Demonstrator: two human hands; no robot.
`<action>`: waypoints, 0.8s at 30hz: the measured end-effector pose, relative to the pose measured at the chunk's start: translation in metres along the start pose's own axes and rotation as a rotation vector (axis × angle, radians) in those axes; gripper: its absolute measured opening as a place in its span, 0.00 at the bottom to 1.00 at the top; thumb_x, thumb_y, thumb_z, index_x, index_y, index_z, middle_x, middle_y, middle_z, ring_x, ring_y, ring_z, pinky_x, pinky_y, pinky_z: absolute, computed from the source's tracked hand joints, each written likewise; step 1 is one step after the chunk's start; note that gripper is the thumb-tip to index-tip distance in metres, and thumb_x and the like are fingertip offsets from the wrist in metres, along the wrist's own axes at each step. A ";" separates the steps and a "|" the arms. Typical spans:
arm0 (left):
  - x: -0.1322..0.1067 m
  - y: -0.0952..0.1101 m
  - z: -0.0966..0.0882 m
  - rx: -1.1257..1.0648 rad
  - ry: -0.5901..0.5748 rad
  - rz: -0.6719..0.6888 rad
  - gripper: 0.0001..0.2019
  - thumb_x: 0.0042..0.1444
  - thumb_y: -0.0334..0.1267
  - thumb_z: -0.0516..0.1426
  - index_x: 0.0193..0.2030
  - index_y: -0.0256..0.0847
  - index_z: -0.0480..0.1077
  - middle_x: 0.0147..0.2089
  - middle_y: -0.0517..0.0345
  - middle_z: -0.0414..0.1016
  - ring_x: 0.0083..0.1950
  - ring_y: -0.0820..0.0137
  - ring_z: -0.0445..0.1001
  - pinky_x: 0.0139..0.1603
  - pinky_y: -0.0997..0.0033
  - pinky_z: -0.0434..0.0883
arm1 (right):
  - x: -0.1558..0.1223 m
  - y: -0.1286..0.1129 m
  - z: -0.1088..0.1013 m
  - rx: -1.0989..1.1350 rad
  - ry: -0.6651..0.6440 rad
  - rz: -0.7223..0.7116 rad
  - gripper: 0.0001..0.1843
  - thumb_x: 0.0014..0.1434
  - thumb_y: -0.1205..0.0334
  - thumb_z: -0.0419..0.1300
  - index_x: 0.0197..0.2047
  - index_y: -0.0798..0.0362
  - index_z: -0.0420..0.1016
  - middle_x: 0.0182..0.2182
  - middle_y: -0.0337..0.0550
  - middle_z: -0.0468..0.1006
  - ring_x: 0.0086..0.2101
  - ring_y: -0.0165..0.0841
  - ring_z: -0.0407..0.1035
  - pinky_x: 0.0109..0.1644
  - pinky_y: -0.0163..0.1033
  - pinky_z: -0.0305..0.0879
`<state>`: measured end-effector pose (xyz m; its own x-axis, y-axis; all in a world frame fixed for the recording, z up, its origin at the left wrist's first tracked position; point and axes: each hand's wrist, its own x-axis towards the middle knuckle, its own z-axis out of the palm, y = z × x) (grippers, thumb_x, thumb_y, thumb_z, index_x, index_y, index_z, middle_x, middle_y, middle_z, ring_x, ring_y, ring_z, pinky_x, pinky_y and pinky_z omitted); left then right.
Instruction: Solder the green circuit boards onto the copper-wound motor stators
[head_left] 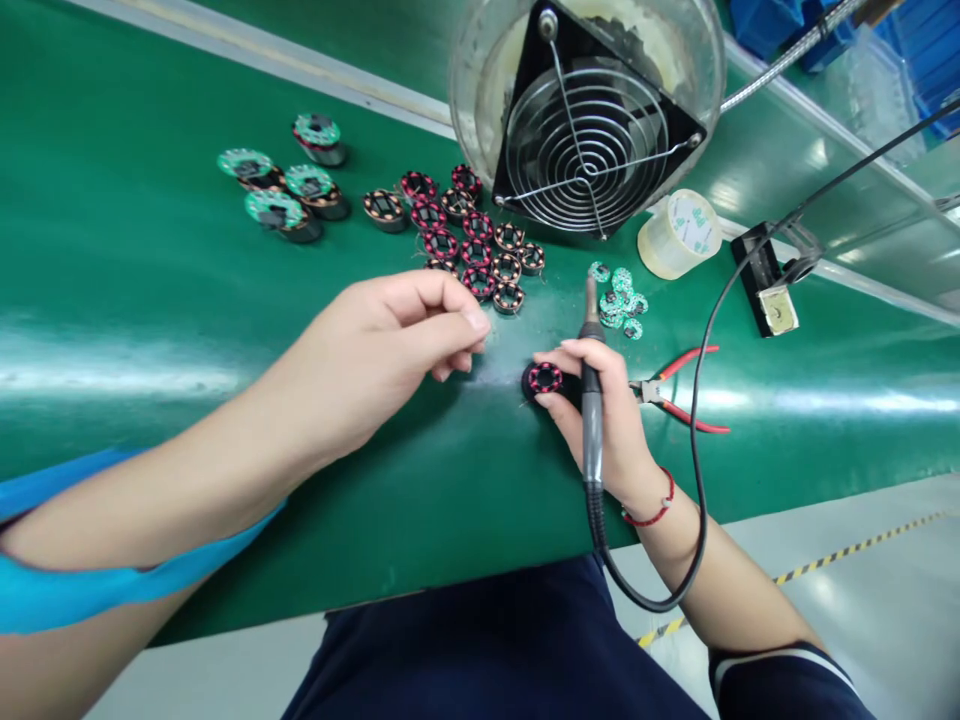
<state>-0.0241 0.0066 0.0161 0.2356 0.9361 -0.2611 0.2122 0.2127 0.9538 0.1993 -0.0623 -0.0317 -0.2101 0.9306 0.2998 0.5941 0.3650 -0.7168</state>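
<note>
My left hand (420, 345) is closed in a pinch over the bench, just left of my right hand. Anything between its fingertips is too small to make out. My right hand (611, 420) grips a small round motor stator (545, 378) with red windings between thumb and fingers. A soldering iron (592, 430) is tucked in the same hand, its tip pointing away from me. Several wound stators (478, 252), some red and some copper-coloured, stand in a cluster beyond my left hand. Small green circuit boards (622, 300) lie in a loose pile past the iron's tip.
Red-handled cutters (675, 390) lie right of my right hand. The iron's black cable (701, 430) loops over my right forearm. Behind are a fan with a wire guard (589, 170), a tape roll (679, 235) and a black stand (765, 280). Board-topped stators (281, 210) stand far left.
</note>
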 end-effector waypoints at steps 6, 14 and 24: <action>-0.001 -0.007 -0.002 0.169 -0.034 0.067 0.11 0.59 0.48 0.61 0.31 0.47 0.70 0.27 0.60 0.71 0.29 0.67 0.65 0.32 0.64 0.62 | 0.000 -0.002 -0.006 -0.063 -0.083 0.007 0.24 0.71 0.66 0.62 0.67 0.42 0.64 0.56 0.47 0.87 0.58 0.46 0.81 0.63 0.58 0.78; 0.003 -0.032 0.006 0.441 -0.242 0.421 0.15 0.62 0.39 0.54 0.53 0.43 0.74 0.52 0.51 0.78 0.49 0.60 0.76 0.53 0.59 0.76 | 0.009 0.010 -0.042 -0.064 0.143 0.035 0.25 0.70 0.68 0.60 0.66 0.41 0.64 0.60 0.46 0.82 0.58 0.40 0.82 0.64 0.54 0.81; 0.006 -0.040 0.027 0.636 -0.338 0.537 0.18 0.70 0.42 0.52 0.58 0.39 0.78 0.54 0.43 0.78 0.56 0.50 0.75 0.61 0.45 0.73 | 0.030 0.051 -0.063 -0.257 0.029 0.182 0.29 0.60 0.66 0.62 0.64 0.45 0.64 0.50 0.45 0.81 0.49 0.43 0.79 0.59 0.57 0.78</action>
<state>-0.0055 -0.0039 -0.0280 0.6998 0.7109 0.0706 0.4543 -0.5191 0.7240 0.2728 -0.0173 -0.0195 -0.0618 0.9775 0.2016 0.7972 0.1699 -0.5793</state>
